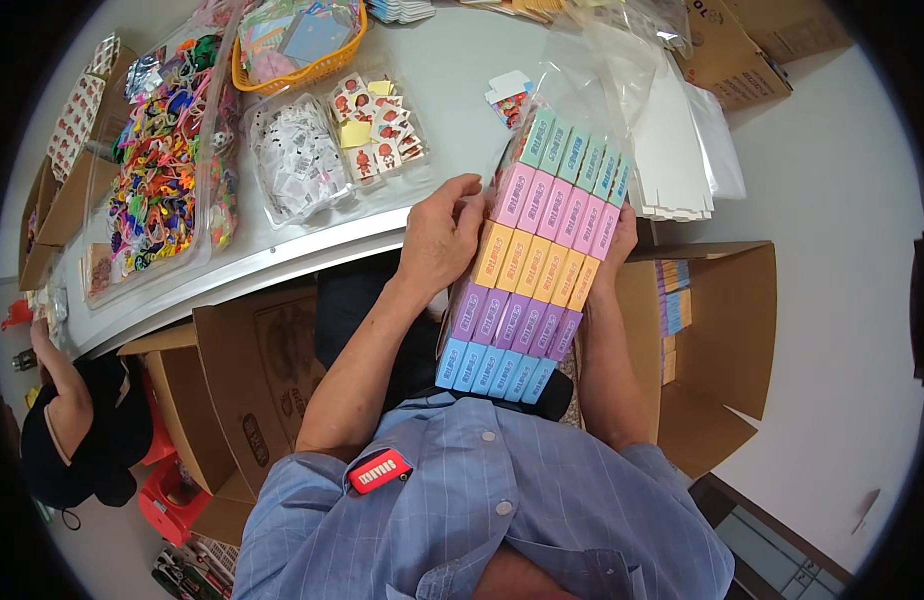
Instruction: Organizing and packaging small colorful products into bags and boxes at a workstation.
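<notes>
A block of small, thin boxes [537,265] is held up between my two hands, tilted, in front of my chest. Its rows run green, pink, yellow, purple and blue from the far end to the near end. My left hand [444,235] presses on the block's left side with its fingers curled. On the right side, my right hand [614,255] grips it, its fingers partly hidden behind the boxes. Clear plastic film [577,90] shows around and beyond the green end. A small printed card box [510,98] lies on the table just past the block.
On the table [462,60] stand a tub of colourful cords [162,170], a tray of white packets [300,150], sticker cards [377,125] and a yellow basket [312,68]. White sheets [672,150] hang over its right edge. Open cartons [722,350] flank me; another person [82,420] is at far left.
</notes>
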The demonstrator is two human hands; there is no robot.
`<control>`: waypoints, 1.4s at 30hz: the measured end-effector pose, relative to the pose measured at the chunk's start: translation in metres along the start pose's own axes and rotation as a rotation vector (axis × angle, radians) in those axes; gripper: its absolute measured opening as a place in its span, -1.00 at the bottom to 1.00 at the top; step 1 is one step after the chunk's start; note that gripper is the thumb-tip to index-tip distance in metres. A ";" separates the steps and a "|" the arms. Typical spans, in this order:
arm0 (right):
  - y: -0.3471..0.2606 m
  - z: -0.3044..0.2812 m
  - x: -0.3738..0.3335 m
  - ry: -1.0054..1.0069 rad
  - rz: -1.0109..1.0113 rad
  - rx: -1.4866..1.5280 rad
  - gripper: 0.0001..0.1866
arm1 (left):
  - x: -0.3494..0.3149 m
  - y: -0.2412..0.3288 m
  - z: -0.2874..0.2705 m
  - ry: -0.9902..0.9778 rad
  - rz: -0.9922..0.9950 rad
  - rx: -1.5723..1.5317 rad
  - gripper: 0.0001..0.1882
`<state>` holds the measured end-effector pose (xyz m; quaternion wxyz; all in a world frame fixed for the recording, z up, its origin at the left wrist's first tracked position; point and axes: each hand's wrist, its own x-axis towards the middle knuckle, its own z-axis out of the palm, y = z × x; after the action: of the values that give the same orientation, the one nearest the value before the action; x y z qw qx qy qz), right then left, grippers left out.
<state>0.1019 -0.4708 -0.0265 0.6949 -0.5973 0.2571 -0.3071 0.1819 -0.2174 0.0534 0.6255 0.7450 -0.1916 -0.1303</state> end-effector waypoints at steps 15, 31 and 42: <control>-0.014 0.019 -0.009 0.110 0.005 -0.128 -0.72 | 0.036 0.020 0.010 0.149 -0.066 0.015 -0.59; -0.011 0.030 -0.017 0.228 0.060 0.191 -0.73 | 0.050 0.029 0.013 0.125 -0.006 0.090 -0.56; -0.017 0.022 -0.019 0.075 0.118 0.140 -0.77 | 0.049 0.005 0.000 -0.025 -0.015 0.006 -0.66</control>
<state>0.1031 -0.4433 -0.0066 0.7416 -0.5193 0.2954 -0.3050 0.2248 -0.2403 0.0604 0.6200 0.7464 -0.1944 -0.1437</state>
